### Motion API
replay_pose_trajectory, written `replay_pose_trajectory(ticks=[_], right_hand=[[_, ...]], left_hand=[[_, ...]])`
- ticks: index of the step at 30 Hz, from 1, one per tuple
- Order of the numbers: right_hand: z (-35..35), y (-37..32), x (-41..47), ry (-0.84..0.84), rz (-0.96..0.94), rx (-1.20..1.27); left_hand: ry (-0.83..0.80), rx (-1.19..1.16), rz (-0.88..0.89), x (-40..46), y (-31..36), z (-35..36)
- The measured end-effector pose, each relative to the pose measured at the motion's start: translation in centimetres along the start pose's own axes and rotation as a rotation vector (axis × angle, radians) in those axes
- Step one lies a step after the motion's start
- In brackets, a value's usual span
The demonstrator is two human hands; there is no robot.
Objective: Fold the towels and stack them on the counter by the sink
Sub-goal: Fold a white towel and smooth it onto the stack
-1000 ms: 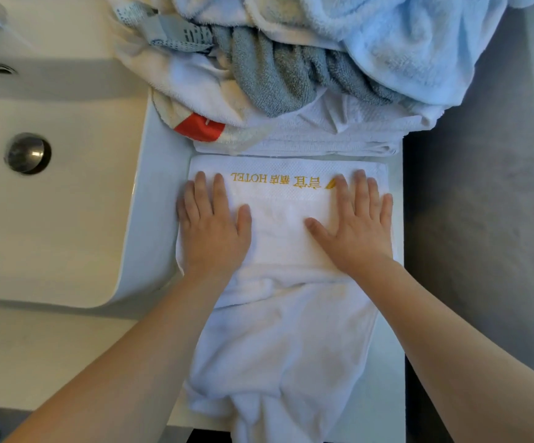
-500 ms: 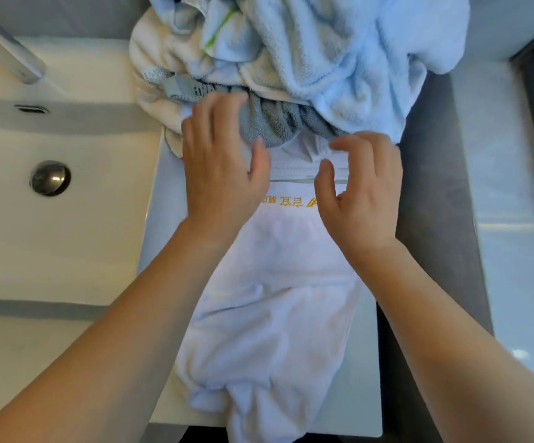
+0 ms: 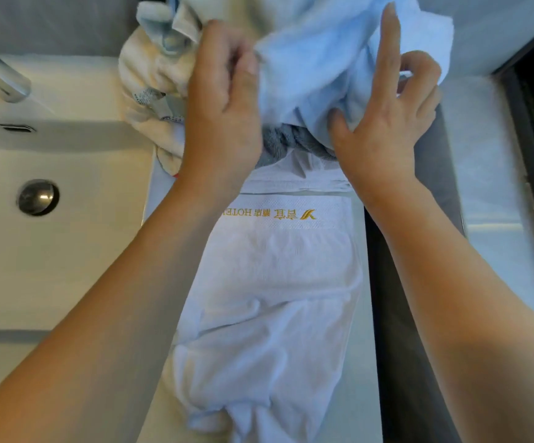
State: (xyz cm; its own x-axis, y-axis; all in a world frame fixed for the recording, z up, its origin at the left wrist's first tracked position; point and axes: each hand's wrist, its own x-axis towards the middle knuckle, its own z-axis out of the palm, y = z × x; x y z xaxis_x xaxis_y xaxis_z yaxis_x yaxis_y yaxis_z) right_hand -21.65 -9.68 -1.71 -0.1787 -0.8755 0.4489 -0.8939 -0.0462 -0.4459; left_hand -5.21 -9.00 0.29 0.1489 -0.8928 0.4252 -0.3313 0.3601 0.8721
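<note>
A white hotel towel (image 3: 275, 282) with gold lettering lies lengthwise on the counter (image 3: 359, 362) beside the sink, its near end bunched over the front edge. Behind it is a heap of loose towels: a light blue towel (image 3: 316, 59) on top, a grey towel (image 3: 284, 139) under it and a cream towel (image 3: 144, 75) at the left. My left hand (image 3: 224, 100) grips the light blue towel's left edge with curled fingers. My right hand (image 3: 387, 116) holds its right side, thumb pressed into the cloth and index finger straight up.
The white sink basin (image 3: 67, 251) with its metal drain (image 3: 37, 197) fills the left; the faucet (image 3: 0, 78) juts in at the upper left. A dark strip (image 3: 403, 282) runs along the counter's right side, and a pale ledge (image 3: 489, 187) lies beyond it.
Both hands left the flat white hotel towel, moved away from me to the heap and took hold of the light blue towel. The camera tilted up toward the heap.
</note>
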Motion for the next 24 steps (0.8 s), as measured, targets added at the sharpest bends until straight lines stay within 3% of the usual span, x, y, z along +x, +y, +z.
replay_pose_trajectory(ticks=[2,4,6,8,9,11,14,16,18,21,22,23,24], right_hand=[[-0.4,-0.1,0.2,-0.002,-0.007,0.007],[-0.5,-0.1,0.1,0.002,-0.047,0.005],[-0.4,-0.2,-0.2,0.022,-0.087,0.023],[-0.4,-0.3,-0.5,0.055,-0.145,0.078],[-0.5,-0.2,-0.4,0.082,-0.209,0.100],[-0.9,0.0,-0.5,0.090,-0.396,0.176],[-2.3,-0.7,-2.5,-0.146,-0.489,0.364],[-2.9,-0.9,-5.0,-0.283,-0.364,0.389],[-2.6,-0.8,-7.5,-0.491,-0.119,0.470],[-0.6,-0.1,-10.7,-0.794,0.380,0.633],[0.2,0.4,-11.7,-0.876,0.490,0.595],[0.8,1.1,-12.9,-0.978,0.557,0.511],[1.2,1.8,-14.1,-1.118,0.582,0.400]], left_hand=[[0.129,-0.335,-0.359,-1.3,1.0,-0.5],[0.088,-0.610,-0.615,-2.4,1.6,-1.3],[-0.225,-0.627,-0.752,-3.6,1.9,-2.4],[-0.566,-0.479,-0.854,-4.8,1.9,-3.5],[-0.648,-0.373,-0.893,-5.1,1.5,-4.0],[-0.648,-0.251,-0.961,-5.4,0.4,-4.7],[-0.423,-0.360,-1.094,-5.9,-1.3,-4.8],[-0.253,-0.461,-1.156,-6.4,-2.6,-4.7],[-0.124,-0.529,-1.248,-7.2,-3.7,-4.3],[0.099,-0.384,-1.115,-9.4,-5.0,-3.7],[0.080,-0.243,-1.052,-10.6,-5.6,-3.6],[-0.044,-0.049,-1.010,-11.9,-6.4,-3.7],[-0.290,0.178,-0.994,-13.0,-6.8,-3.7]])
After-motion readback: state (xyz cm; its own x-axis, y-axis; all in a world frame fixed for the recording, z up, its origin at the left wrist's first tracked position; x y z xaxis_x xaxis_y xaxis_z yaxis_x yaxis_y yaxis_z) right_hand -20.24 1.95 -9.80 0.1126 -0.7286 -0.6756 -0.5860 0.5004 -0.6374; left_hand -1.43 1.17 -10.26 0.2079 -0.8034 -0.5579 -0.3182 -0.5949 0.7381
